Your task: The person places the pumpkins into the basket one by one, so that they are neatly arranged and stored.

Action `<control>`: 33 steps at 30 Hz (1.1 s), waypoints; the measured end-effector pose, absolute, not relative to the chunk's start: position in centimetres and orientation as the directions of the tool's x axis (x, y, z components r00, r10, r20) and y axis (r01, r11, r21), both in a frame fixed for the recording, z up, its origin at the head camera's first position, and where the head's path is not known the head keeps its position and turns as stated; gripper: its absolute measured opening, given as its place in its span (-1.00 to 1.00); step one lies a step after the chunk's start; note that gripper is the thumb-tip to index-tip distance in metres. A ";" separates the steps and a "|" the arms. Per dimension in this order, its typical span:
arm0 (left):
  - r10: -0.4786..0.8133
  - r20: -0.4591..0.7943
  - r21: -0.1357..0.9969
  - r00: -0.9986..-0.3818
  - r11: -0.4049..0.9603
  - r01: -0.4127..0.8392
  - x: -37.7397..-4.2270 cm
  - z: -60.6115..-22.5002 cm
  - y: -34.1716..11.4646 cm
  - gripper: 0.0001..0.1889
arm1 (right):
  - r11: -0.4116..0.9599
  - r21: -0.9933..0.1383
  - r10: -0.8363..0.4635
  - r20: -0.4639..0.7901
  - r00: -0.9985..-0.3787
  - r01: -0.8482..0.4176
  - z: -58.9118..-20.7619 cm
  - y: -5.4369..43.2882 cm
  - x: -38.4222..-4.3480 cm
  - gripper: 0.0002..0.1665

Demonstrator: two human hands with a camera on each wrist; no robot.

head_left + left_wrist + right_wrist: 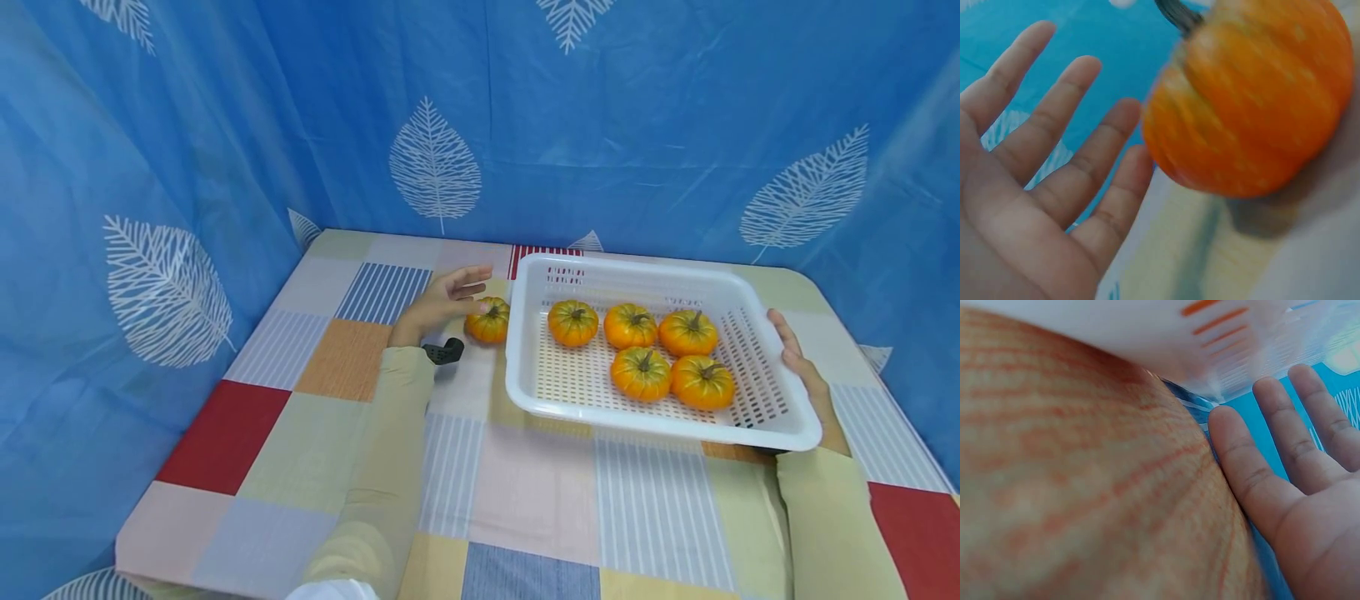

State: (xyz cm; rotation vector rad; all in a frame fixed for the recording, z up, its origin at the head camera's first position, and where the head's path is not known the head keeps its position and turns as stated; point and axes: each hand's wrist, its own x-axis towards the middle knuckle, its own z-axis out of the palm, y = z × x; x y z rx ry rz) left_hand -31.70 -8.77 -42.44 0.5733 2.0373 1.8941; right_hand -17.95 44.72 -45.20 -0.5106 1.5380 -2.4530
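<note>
A small orange pumpkin [487, 322] with a dark stem sits on the cloth just left of a white plastic basket [528, 350]. My left hand [442, 304] is beside this pumpkin, fingers spread and loosely extended; the left wrist view has the fingertips right at the side of the pumpkin [1254, 106]. Several similar pumpkins [642, 374] lie inside the basket, mostly toward its middle and right. At the basket's right end is my right hand [810, 379], its fingers [1247, 462] extended along the outer wall below the rim.
A patchwork tablecloth [540, 492] covers the table. Blue curtains [600, 150] with white leaf prints hang behind it and along both sides. A black device [444, 352] is by my left wrist, close to the loose pumpkin.
</note>
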 end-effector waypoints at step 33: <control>0.535 -0.152 0.965 -0.831 0.261 -0.009 -32.1 -44.5 -7.9 0.01 | -0.277 -0.958 -0.341 0.175 -0.924 -0.079 -45.2 45.1 -18.0 -0.22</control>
